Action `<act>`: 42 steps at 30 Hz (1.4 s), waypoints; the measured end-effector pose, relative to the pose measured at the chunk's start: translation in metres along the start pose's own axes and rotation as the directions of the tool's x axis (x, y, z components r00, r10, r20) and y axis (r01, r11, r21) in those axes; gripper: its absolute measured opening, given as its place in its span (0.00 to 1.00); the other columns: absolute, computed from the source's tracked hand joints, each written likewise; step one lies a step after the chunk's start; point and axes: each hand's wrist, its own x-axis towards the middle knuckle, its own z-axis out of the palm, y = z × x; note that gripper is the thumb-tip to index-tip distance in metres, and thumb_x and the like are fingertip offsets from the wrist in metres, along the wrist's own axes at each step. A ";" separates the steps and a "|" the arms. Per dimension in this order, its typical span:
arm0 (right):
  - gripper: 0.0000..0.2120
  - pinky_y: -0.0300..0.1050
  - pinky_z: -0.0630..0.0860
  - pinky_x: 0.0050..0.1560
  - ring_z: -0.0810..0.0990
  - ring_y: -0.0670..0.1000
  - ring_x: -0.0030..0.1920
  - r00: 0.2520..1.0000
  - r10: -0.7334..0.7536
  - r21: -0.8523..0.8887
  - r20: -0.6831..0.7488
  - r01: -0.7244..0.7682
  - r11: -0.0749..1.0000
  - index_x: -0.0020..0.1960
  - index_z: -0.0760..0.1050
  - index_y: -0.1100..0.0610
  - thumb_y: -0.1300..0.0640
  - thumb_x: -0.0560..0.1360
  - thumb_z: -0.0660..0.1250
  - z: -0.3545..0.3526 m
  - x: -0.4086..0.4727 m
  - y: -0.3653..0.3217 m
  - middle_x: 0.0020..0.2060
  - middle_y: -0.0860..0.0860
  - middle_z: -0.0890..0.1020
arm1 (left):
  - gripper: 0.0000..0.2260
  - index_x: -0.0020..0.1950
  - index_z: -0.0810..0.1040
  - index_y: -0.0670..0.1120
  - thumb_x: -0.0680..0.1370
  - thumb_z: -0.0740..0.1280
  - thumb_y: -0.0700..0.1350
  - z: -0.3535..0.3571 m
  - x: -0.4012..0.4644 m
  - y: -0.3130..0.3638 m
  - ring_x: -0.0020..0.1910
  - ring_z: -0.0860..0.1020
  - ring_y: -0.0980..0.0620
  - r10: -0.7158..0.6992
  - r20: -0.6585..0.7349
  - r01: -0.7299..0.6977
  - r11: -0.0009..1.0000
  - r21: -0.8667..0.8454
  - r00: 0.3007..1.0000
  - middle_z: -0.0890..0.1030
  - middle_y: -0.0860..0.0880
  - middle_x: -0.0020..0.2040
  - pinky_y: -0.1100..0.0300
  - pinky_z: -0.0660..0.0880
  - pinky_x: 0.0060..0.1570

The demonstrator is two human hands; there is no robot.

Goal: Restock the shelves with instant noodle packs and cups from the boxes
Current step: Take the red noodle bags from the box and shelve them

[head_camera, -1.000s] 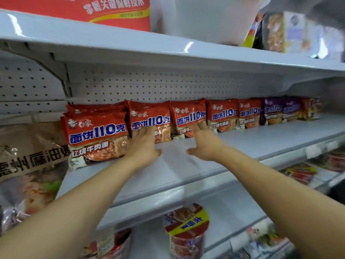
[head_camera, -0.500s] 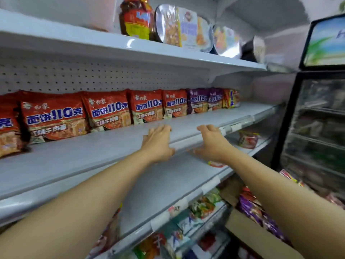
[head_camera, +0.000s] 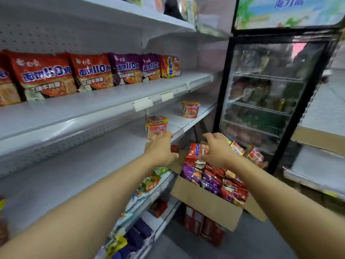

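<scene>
An open cardboard box (head_camera: 205, 200) full of red and purple noodle packs stands low at the right of the shelving. My right hand (head_camera: 218, 152) hovers over the box's top, fingers loosely extended, against an upright red pack (head_camera: 195, 151); no grip shows. My left hand (head_camera: 160, 150) is open beside the box, just in front of a noodle cup (head_camera: 155, 126) on the middle shelf. A second cup (head_camera: 190, 109) stands further back. A row of red packs (head_camera: 44, 75) and purple packs (head_camera: 127, 69) lines the upper shelf (head_camera: 93, 103).
A black-framed glass-door fridge (head_camera: 276, 94) stands right behind the box. More cardboard boxes and a shelf unit (head_camera: 321, 139) are at the far right. Lower shelves (head_camera: 149, 184) hold mixed packets, and red boxes (head_camera: 203, 225) sit on the floor under the carton.
My view has swung right and down from the upper shelf. Both hands left the shelf and dropped towards the carton of packs.
</scene>
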 end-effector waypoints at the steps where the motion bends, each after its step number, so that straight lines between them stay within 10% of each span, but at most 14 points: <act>1: 0.38 0.53 0.66 0.67 0.62 0.62 0.69 0.999 0.032 0.006 0.010 -0.032 0.999 0.73 0.58 0.57 0.50 0.70 0.72 0.003 -0.001 0.016 0.67 0.59 0.64 | 0.30 0.72 0.63 0.48 0.74 0.70 0.52 0.012 0.007 0.009 0.71 0.62 0.43 0.007 0.021 -0.007 1.000 -0.008 1.000 0.66 0.46 0.71 0.47 0.65 0.67; 18: 0.41 0.56 0.56 0.72 0.49 0.61 0.75 0.927 0.369 0.059 0.063 -0.372 0.926 0.76 0.53 0.43 0.52 0.70 0.72 0.044 0.082 0.217 0.76 0.54 0.56 | 0.30 0.73 0.62 0.48 0.74 0.71 0.50 0.168 0.191 0.074 0.68 0.67 0.43 0.106 0.301 -0.066 0.988 -0.142 0.948 0.69 0.45 0.70 0.46 0.68 0.66; 27: 0.37 0.55 0.69 0.65 0.66 0.59 0.66 0.845 0.521 0.039 0.120 -0.529 0.848 0.73 0.57 0.55 0.51 0.70 0.73 0.076 0.145 0.282 0.67 0.58 0.66 | 0.29 0.71 0.64 0.47 0.74 0.72 0.50 0.235 0.277 0.082 0.66 0.70 0.43 0.108 0.406 -0.037 0.983 -0.178 0.907 0.73 0.47 0.67 0.46 0.69 0.65; 36: 0.38 0.56 0.58 0.71 0.57 0.59 0.73 0.886 0.434 -0.012 0.166 -0.438 0.899 0.74 0.58 0.53 0.48 0.71 0.73 0.118 0.232 0.369 0.73 0.56 0.62 | 0.27 0.71 0.63 0.44 0.75 0.71 0.47 0.319 0.343 0.101 0.66 0.72 0.46 -0.065 0.496 0.247 0.918 -0.310 0.866 0.73 0.46 0.67 0.53 0.69 0.64; 42: 0.39 0.57 0.65 0.69 0.59 0.61 0.72 0.909 0.316 0.121 0.271 -0.358 0.926 0.76 0.54 0.51 0.51 0.72 0.72 0.148 0.291 0.428 0.73 0.57 0.61 | 0.28 0.70 0.64 0.40 0.76 0.70 0.47 0.376 0.376 0.122 0.65 0.72 0.43 -0.328 0.552 0.588 0.704 -0.397 0.766 0.74 0.44 0.65 0.51 0.68 0.65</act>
